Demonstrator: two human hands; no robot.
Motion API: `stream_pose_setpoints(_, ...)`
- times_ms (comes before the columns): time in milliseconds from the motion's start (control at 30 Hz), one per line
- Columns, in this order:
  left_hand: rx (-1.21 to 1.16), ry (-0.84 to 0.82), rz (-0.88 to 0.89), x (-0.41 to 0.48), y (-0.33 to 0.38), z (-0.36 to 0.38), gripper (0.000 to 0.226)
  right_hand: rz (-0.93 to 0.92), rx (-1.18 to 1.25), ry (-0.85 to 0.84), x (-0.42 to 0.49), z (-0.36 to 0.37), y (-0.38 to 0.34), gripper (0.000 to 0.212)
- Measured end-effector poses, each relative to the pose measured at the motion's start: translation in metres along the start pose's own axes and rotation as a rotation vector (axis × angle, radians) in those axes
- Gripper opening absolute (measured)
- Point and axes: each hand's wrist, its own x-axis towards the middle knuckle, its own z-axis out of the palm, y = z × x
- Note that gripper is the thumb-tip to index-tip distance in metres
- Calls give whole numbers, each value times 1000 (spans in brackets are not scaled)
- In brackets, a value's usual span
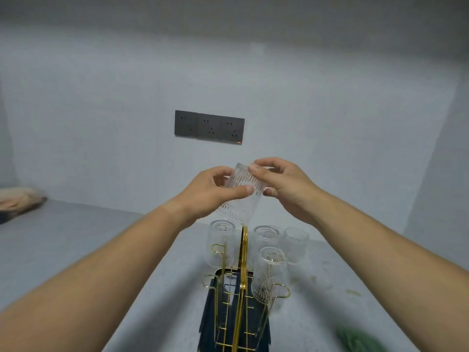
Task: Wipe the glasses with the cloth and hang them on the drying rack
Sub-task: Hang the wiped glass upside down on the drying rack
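A clear ribbed glass (239, 196) is held in the air above the gold wire drying rack (241, 280), tilted with its base up and to the right. My left hand (210, 191) grips its side, thumb across the front. My right hand (281, 184) pinches its upper end. Three glasses hang upside down on the rack's prongs: one at the back left (220, 245), one at the back right (266, 240), one at the front right (269, 273). Another glass (295, 245) stands on the counter right of the rack. A green cloth (360, 339) lies at the bottom right.
The rack stands on a dark blue mat (210, 313) on the grey counter (76, 237). A black socket strip (209, 127) is on the wall behind. Folded beige fabric (17, 201) lies at the far left. Stains mark the counter right of the rack.
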Motion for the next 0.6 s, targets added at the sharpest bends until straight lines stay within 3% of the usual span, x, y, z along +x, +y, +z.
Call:
stream_pose_setpoints(100, -81, 25, -38, 0, -28, -17, 45, -6, -135, -57, 15, 21, 5, 54)
stream_pose_setpoints(400, -257, 15, -106, -12, -96, -24, 64, -91, -540, -188, 30, 53, 28, 52)
stream_pose_setpoints(600, -328, -30, -142, -31, -118, -4, 65, -101, -669, -266, 18, 48, 44, 56)
